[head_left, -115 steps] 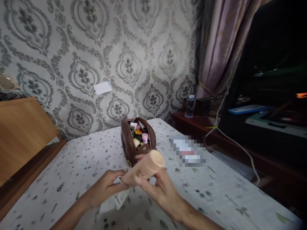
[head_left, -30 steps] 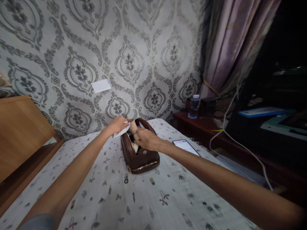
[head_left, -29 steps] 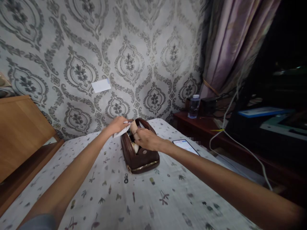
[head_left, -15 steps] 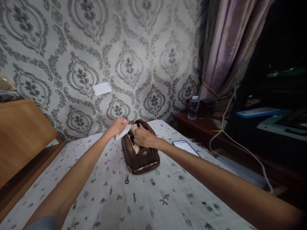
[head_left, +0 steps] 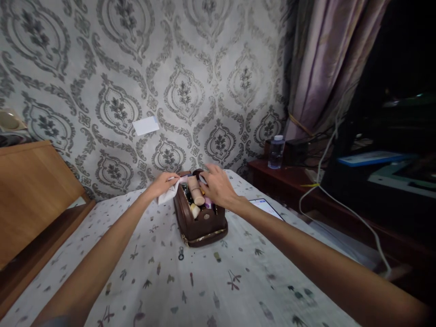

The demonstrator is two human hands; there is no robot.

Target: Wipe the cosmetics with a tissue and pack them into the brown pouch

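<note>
Tube, beige cosmetic type [head_left: 195,190], lay lengthwise on top of the contents in the mouth of the brown leather zip bag [head_left: 204,229], its rounded end toward the wearer. Position relative to fingers: between the two hands, just beside the thumb side of the right hand [head_left: 220,187], and apart from the left fingertips, with the bag's left edge in between.

Right hand: over the bag's right side, fingers partly spread, forefinger raised and blurred; the tube was outside its grasp. Contact with the bag's rim could not be told.

Left hand [head_left: 166,182]: at the bag's far left corner, fingers closed together in a pinch on a white cloth [head_left: 168,194], which hung down along the bag's outer left side.

Also in the bag: a cream-coloured item [head_left: 195,210] near the tube's rounded end and a purple container [head_left: 208,203] to its right, partly covered. The bag stood unzipped on a leaf-printed sheet [head_left: 190,290]. A smartphone [head_left: 267,208], screen lit, lay to the right, partly hidden by the right forearm.
</note>
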